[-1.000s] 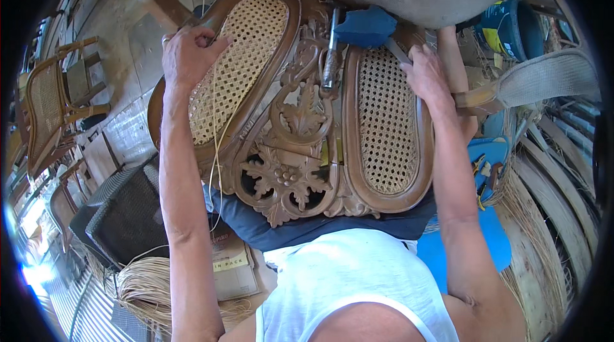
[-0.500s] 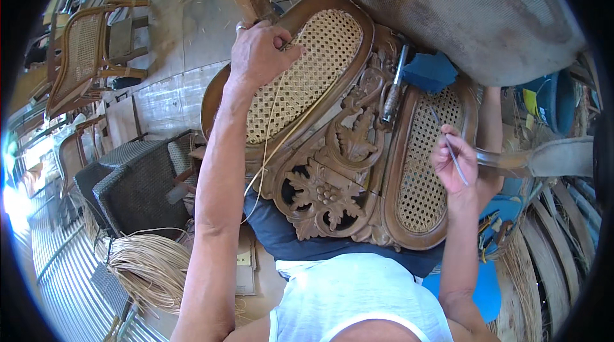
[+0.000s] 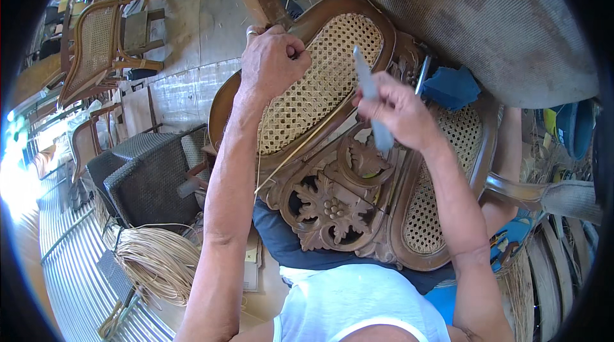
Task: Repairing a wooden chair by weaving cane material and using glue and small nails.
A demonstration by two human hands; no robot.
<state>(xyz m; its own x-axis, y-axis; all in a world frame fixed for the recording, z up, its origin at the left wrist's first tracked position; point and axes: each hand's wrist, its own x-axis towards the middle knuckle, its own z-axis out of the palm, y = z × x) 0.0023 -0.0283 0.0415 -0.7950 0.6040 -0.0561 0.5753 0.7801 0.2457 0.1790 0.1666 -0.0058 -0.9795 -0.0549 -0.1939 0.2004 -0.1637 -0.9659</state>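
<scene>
A carved brown wooden chair back (image 3: 332, 207) lies across my lap, with a larger woven cane panel (image 3: 320, 86) on the left and a smaller cane panel (image 3: 422, 220) on the right. My left hand (image 3: 274, 63) is closed at the far left edge of the larger panel. It seems to pinch a thin cane strand (image 3: 259, 140), which runs down past my wrist; the fingertips are hidden. Over the middle of the frame my right hand (image 3: 396, 111) grips a slim metal tool (image 3: 364, 73), smeared by motion and tilted across the larger panel's right edge.
A hammer-like metal tool (image 3: 423, 73) and folded blue sandpaper-like sheet (image 3: 452, 88) lie on the carving. A grey upholstered seat (image 3: 467, 22) rises at the far right. On the left are a cane coil (image 3: 153, 262), a dark woven chair (image 3: 153, 179) and a cane-backed chair (image 3: 96, 44).
My right hand has swung left with the slim tool, from the smaller cane panel to beside the larger one. My left hand stays at the larger panel's edge. The whole view has shifted slightly.
</scene>
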